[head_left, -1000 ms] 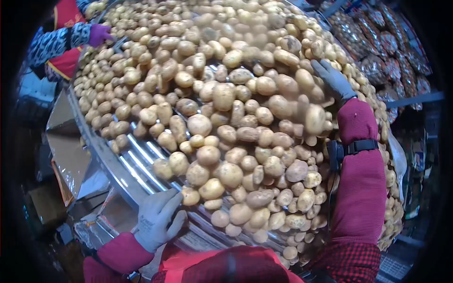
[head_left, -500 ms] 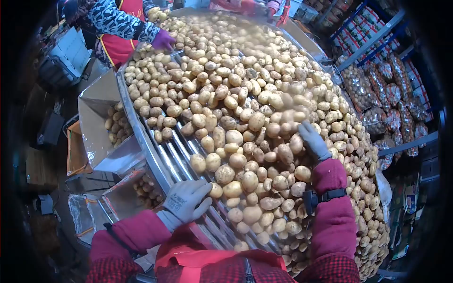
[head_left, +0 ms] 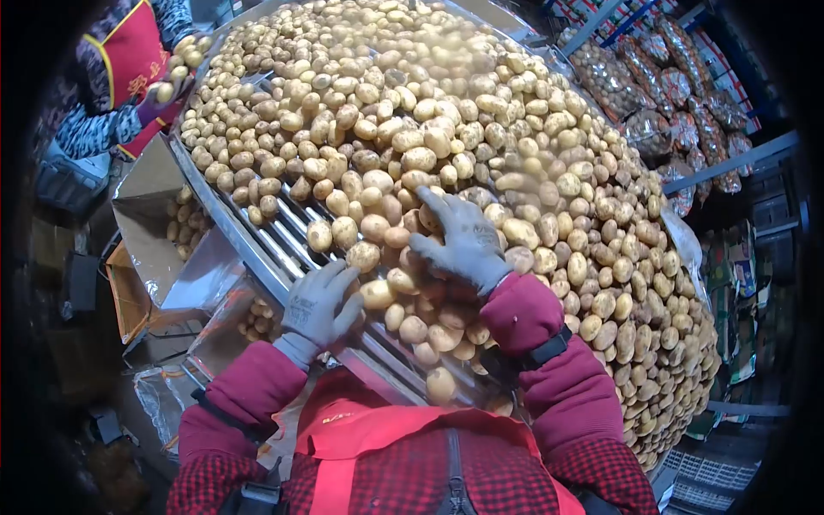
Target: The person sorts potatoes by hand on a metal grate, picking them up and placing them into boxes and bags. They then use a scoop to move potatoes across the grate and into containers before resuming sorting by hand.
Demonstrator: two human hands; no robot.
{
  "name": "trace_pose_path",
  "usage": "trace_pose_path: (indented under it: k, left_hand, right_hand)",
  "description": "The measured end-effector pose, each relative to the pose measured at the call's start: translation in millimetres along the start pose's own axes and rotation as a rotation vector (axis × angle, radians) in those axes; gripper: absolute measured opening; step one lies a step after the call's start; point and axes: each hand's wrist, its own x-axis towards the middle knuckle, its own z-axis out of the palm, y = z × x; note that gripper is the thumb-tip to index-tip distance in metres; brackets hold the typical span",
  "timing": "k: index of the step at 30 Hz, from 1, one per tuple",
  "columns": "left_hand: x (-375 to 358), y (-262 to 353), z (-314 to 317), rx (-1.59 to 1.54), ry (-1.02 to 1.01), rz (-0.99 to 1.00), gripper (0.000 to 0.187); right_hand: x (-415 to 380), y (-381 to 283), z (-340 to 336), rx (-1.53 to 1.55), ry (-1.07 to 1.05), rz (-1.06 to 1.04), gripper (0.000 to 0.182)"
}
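A large heap of potatoes [head_left: 601,215] lies over a table of metal bars [head_left: 287,232]. My left hand [head_left: 318,307], in a grey glove, rests at the near edge of the bars with its fingers apart, beside a few potatoes. My right hand [head_left: 463,238], also gloved in grey, lies on the potatoes in the middle, its thumb and fingers spread. Nothing shows in either palm, though the undersides are hidden.
A co-worker [head_left: 129,77] in a red apron holds potatoes at the upper left. Open boxes [head_left: 142,202] with potatoes stand left of the metal rim [head_left: 227,236]. Bagged produce [head_left: 678,86] fills a rack at the upper right.
My right hand has moved left and nearer my left hand. My left hand stays near the rim. The co-worker's hand has left the heap and now holds potatoes. The view has shifted.
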Motion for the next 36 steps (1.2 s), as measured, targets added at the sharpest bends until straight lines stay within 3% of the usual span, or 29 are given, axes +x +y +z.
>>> trace_pose_path:
  k: [1, 5, 8, 10, 15, 20, 24, 26, 29, 30, 32, 36]
  left_hand:
    - [-1, -2, 2, -0.016, -0.016, -0.007, 0.047]
    - [0, -1, 1, -0.054, -0.067, -0.055, 0.048]
    - [0, -2, 2, -0.031, -0.047, -0.017, 0.048]
    - [0, -2, 3, -0.043, -0.055, -0.012, 0.048]
    - [9, -20, 9, -0.231, -0.056, -0.032, 0.04]
    - [77, 30, -11, -0.201, 0.042, 0.106, 0.041]
    - [152, 87, 30, -0.181, -0.091, 0.511, 0.048]
    - [183, 119, 64, -0.19, -0.122, 0.603, 0.051]
    - [216, 143, 107, -0.22, -0.38, 0.658, 0.044]
    - [222, 141, 113, -0.22, -0.381, 0.661, 0.044]
    - [233, 139, 104, -0.195, -0.578, 0.661, 0.039]
    - [215, 141, 72, -0.047, -0.577, 0.579, 0.044]
  right_hand:
    - [-15, -3, 1, -0.058, 0.078, -0.08, 0.073]
    - [-60, -32, -17, -0.103, 0.045, -0.118, 0.072]
    - [-89, -38, -28, -0.069, -0.036, -0.061, 0.073]
    - [-111, -38, -28, -0.043, 0.02, -0.075, 0.073]
    - [-146, -37, -34, -0.004, 0.003, -0.008, 0.06]
    - [-183, -36, -40, 0.074, 0.025, 0.098, 0.047]
    - [-194, -24, -44, 0.23, 0.12, 0.121, 0.04]
    - [-198, -22, -40, 0.26, 0.175, 0.121, 0.04]
    - [-197, -22, -38, 0.254, 0.221, 0.108, 0.04]
    - [-196, -21, -36, 0.267, 0.236, 0.103, 0.04]
    - [-196, -20, -32, 0.249, 0.277, 0.064, 0.041]
    - [-194, -18, -25, 0.26, 0.308, 0.09, 0.039]
